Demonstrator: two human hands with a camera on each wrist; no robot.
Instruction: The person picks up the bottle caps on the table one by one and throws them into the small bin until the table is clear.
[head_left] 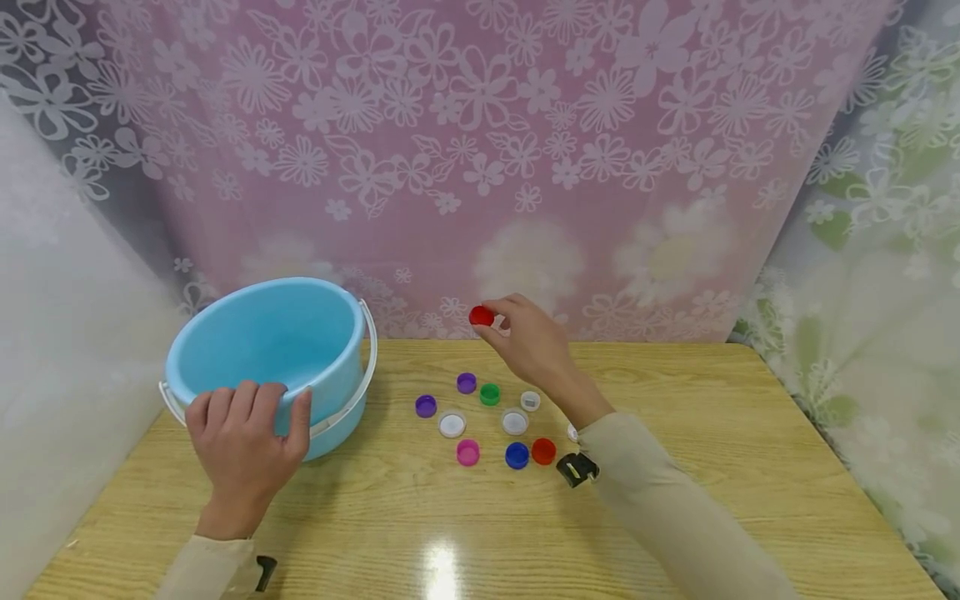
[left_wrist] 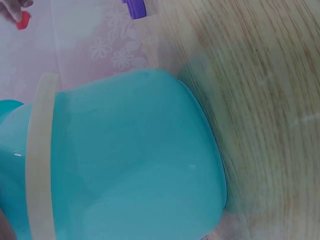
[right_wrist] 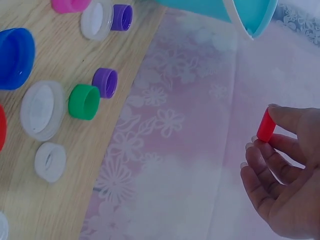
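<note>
Between thumb and fingertips, my right hand (head_left: 529, 340) pinches a small red bottle cap (head_left: 482, 316), held up above the back edge of the table. The same red cap (right_wrist: 266, 126) shows edge-on in the right wrist view. My left hand (head_left: 246, 433) grips the near rim of a light blue bucket (head_left: 341, 392), fingers over the edge and thumb on the outside. The bucket leans toward me, and the part of its inside that shows is bare blue. In the left wrist view the bucket's side (left_wrist: 125, 155) fills much of the picture.
Several loose caps lie mid-table: purple (head_left: 426, 406), green (head_left: 490, 394), pink (head_left: 468, 452), blue (head_left: 517, 455), a second red cap (head_left: 543, 451) and clear-white ones (head_left: 452, 424). A white bucket handle (head_left: 369, 358) hangs at the side. Behind the wooden table (head_left: 675, 467) hangs a pink floral curtain (head_left: 480, 167).
</note>
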